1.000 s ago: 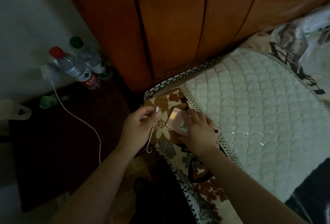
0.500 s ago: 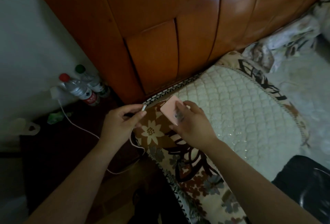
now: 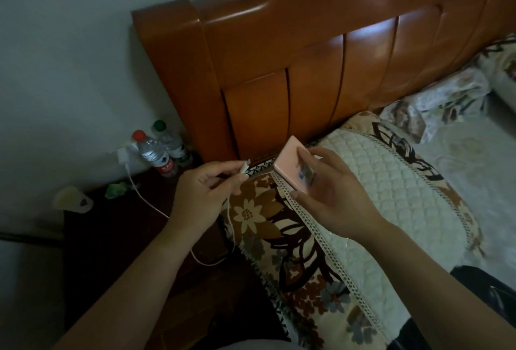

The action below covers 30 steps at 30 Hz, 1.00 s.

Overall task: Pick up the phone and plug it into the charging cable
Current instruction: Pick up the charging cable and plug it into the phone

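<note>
A pink phone is held off the bed in my right hand, its back facing up and one short end turned left. My left hand pinches the white plug end of the charging cable between thumb and fingers. The plug tip sits a short gap left of the phone's end, not touching it. The white cable droops from my left hand, loops over the dark nightstand and runs up to a white charger in the wall.
Two water bottles stand on the dark nightstand by the wall, beside green wrapping and a pale cup. A tall wooden headboard rises behind. A floral pillow with a white quilted cover lies under my right hand.
My right hand has lifted the phone off the pillow and raised it toward the headboard. My left hand has brought the cable plug up close to the phone's end. The view has tilted upward.
</note>
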Motion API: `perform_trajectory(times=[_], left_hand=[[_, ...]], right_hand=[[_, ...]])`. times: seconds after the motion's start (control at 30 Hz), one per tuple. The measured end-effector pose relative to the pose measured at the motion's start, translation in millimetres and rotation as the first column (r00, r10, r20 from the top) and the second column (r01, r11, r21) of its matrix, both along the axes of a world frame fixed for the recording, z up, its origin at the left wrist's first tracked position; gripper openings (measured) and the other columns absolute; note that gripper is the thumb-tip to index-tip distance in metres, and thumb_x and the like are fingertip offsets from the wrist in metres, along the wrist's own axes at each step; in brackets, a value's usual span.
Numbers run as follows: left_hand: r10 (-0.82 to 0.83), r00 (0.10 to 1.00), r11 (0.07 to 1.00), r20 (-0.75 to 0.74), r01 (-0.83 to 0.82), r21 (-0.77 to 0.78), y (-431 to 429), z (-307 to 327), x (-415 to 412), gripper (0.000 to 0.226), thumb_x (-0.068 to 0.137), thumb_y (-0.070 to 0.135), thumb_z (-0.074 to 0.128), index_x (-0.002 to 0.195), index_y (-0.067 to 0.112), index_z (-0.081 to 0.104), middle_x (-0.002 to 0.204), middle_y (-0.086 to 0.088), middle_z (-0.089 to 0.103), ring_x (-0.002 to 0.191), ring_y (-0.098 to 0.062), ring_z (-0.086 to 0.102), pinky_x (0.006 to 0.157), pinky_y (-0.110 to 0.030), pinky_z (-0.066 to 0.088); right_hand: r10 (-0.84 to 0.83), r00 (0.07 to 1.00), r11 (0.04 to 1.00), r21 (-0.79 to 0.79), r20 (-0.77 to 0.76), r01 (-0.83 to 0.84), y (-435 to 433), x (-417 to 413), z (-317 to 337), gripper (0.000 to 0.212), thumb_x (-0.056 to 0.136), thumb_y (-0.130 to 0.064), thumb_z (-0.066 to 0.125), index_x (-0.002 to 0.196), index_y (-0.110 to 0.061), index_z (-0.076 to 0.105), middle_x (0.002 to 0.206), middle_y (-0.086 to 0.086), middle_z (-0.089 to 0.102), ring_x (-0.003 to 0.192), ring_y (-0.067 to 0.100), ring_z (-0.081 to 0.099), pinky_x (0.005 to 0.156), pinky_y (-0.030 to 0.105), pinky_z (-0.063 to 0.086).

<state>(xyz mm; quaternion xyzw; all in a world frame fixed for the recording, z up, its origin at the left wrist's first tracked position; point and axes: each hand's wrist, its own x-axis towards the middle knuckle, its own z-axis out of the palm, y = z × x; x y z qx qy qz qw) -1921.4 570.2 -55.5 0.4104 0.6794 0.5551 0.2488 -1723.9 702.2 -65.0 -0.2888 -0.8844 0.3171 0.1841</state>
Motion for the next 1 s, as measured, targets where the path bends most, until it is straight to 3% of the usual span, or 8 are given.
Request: perform_trajectory(times=[0.13, 0.27, 0.43, 0.63, 0.8, 1.0], left_hand=[[-0.009, 0.995, 0.998, 0.096, 0.015, -0.067, -11, -8, 3, 0.020, 0.068, 0.040, 0.069, 0.087, 0.048, 0.070, 0.086, 0.016, 0.073, 0.062, -0.012, 0.069, 0.059, -0.019, 0.054], [-0.002, 0.991, 0.990, 0.136, 0.022, -0.141, -27, -19, 8, 0.021, 0.073, 0.029, 0.070, 0.086, 0.047, 0.071, 0.086, 0.012, 0.074, 0.065, -0.013, 0.070, 0.059, -0.020, 0.054], [0.041, 0.980, 0.993, 0.195, -0.019, -0.113, -50, -20, 16, 0.021, 0.067, 0.036, 0.070, 0.087, 0.040, 0.072, 0.084, 0.009, 0.073, 0.061, -0.015, 0.069, 0.055, -0.018, 0.053], [0.033, 0.967, 0.989, 0.252, 0.005, -0.149, -93, -23, 36, 0.019, 0.073, 0.024, 0.071, 0.089, 0.035, 0.071, 0.086, -0.005, 0.071, 0.062, -0.022, 0.070, 0.057, -0.030, 0.058], [0.006, 0.983, 0.995, 0.184, 0.012, -0.098, -143, -15, 37, 0.026, 0.074, 0.021, 0.072, 0.084, 0.045, 0.072, 0.082, 0.008, 0.072, 0.055, -0.015, 0.066, 0.056, -0.021, 0.053], [-0.057, 0.998, 0.994, -0.017, 0.055, -0.095, -199, -3, 31, 0.038, 0.076, 0.016, 0.072, 0.083, 0.053, 0.067, 0.086, 0.017, 0.070, 0.060, -0.008, 0.066, 0.055, -0.013, 0.050]], right_hand=[[-0.007, 1.000, 1.000, -0.017, -0.019, 0.006, -9, 0, -2, 0.072, 0.080, -0.037, 0.066, 0.142, -0.025, 0.032, 0.141, -0.002, 0.035, 0.123, 0.009, 0.035, 0.087, 0.012, 0.035], [0.019, 1.000, 0.998, -0.059, 0.004, -0.019, -26, -1, -9, 0.072, 0.080, -0.037, 0.066, 0.142, -0.024, 0.032, 0.142, -0.003, 0.034, 0.124, 0.009, 0.033, 0.094, 0.022, 0.040], [0.054, 0.998, 0.998, -0.033, 0.040, -0.052, -54, -3, -11, 0.072, 0.080, -0.031, 0.068, 0.142, -0.021, 0.032, 0.144, 0.001, 0.033, 0.127, 0.014, 0.033, 0.098, 0.026, 0.038], [0.039, 0.999, 0.999, 0.006, 0.035, -0.039, -97, 2, -6, 0.072, 0.080, -0.032, 0.068, 0.142, -0.020, 0.033, 0.144, 0.004, 0.034, 0.128, 0.018, 0.034, 0.100, 0.030, 0.037], [0.030, 0.999, 0.998, 0.045, 0.042, -0.031, -145, 11, -2, 0.073, 0.079, -0.035, 0.068, 0.142, -0.023, 0.032, 0.143, 0.001, 0.034, 0.128, 0.015, 0.033, 0.100, 0.025, 0.033], [0.108, 0.992, 0.992, 0.054, 0.061, -0.111, -199, 26, 0, 0.076, 0.078, -0.034, 0.069, 0.143, -0.022, 0.031, 0.144, 0.005, 0.033, 0.131, 0.023, 0.033, 0.104, 0.041, 0.037]])
